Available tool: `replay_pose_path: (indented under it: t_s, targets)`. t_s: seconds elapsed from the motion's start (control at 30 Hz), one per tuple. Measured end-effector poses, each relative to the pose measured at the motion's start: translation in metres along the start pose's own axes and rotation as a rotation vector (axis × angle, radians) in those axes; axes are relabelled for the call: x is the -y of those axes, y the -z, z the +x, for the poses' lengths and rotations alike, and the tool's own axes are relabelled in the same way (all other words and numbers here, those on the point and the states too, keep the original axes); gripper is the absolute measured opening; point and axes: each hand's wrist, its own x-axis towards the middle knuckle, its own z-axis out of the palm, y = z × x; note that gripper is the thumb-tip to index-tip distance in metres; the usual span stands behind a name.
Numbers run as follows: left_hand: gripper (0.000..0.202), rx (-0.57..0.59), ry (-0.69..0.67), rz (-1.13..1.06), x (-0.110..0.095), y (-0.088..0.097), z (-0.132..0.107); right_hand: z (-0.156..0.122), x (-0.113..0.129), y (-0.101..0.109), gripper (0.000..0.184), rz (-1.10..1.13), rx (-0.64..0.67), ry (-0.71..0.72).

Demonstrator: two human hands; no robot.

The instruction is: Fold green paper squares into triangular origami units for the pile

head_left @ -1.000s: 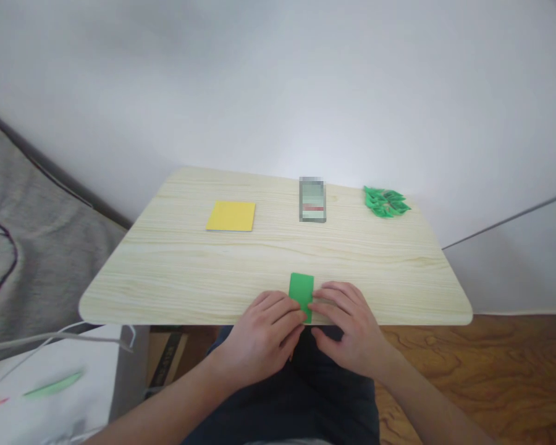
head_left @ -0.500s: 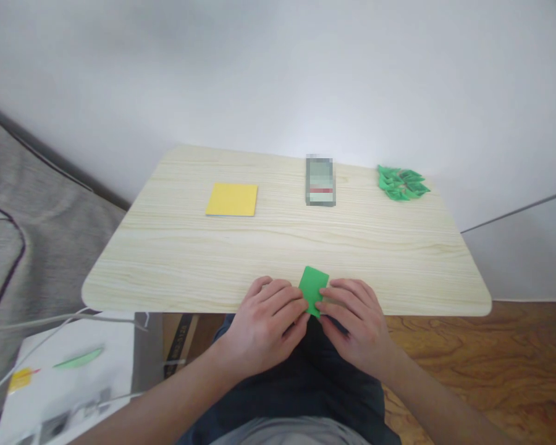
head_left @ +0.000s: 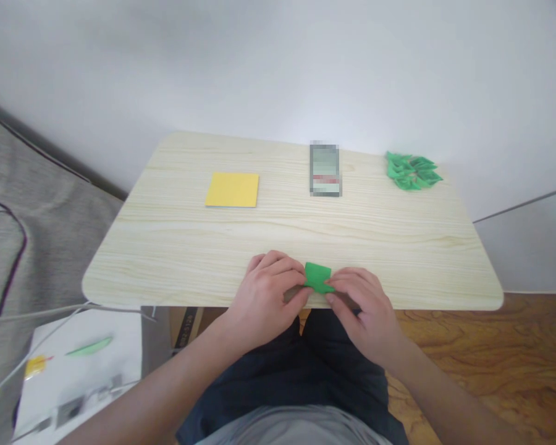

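Note:
A small folded piece of green paper (head_left: 317, 276) lies at the near edge of a light wooden table (head_left: 189, 247). My left hand (head_left: 264, 296) pinches its left side with curled fingers. From the other side my right hand (head_left: 361, 306) grips the paper's right edge, fingers bent over it. Both hands rest on the table's front edge, and part of the paper is hidden under the fingers.
A yellow square pad (head_left: 232, 189) lies at the back left of the table. A blurred phone-like object (head_left: 325, 169) sits at the back middle, and a pile of several folded green paper pieces (head_left: 412, 171) at the back right. White items and cables (head_left: 65, 358) are on the floor left.
The green paper has turned from upright to lying sideways between my hands. Both hands moved slightly forward onto the table edge, and the view shifted.

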Motion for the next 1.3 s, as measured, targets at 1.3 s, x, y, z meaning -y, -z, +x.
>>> replay_pose_path:
  t_s: [1.3]
  targets:
    - [0.035,-0.008,-0.052,-0.041,0.019,0.009,0.015,0.016,-0.006,-0.002,0.02,-0.17,0.046,0.08]
